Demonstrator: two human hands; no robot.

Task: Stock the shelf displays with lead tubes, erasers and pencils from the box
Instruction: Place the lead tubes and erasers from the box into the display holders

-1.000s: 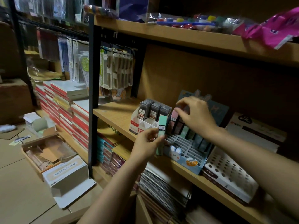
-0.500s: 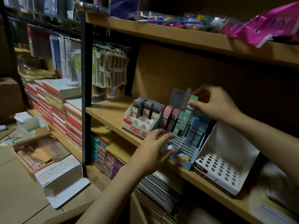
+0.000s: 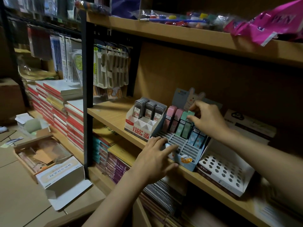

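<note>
A blue slotted eraser display (image 3: 185,163) with a rabbit card at its back stands on the middle shelf. Its back rows hold pink, green (image 3: 180,126) and blue erasers upright. My right hand (image 3: 208,120) pinches the top of a green eraser (image 3: 188,125) standing in a back slot. My left hand (image 3: 155,159) rests with spread fingers on the display's front left corner and holds nothing. Left of it sits a white and red lead tube display (image 3: 139,125) with three rows of grey lead tubes (image 3: 150,109). A white display with round holes (image 3: 224,174) stands to the right.
An open cardboard box (image 3: 37,154) and a white box (image 3: 60,176) lie on the floor at the left. Stacked red notebooks (image 3: 72,122) fill the left shelf. Packets hang from hooks (image 3: 111,69). Paint pots and a pink bag (image 3: 268,25) sit on the top shelf (image 3: 180,36).
My left hand handed off the green eraser and dropped onto the display's front corner. My right hand set that eraser into a back slot and pushed it lower.
</note>
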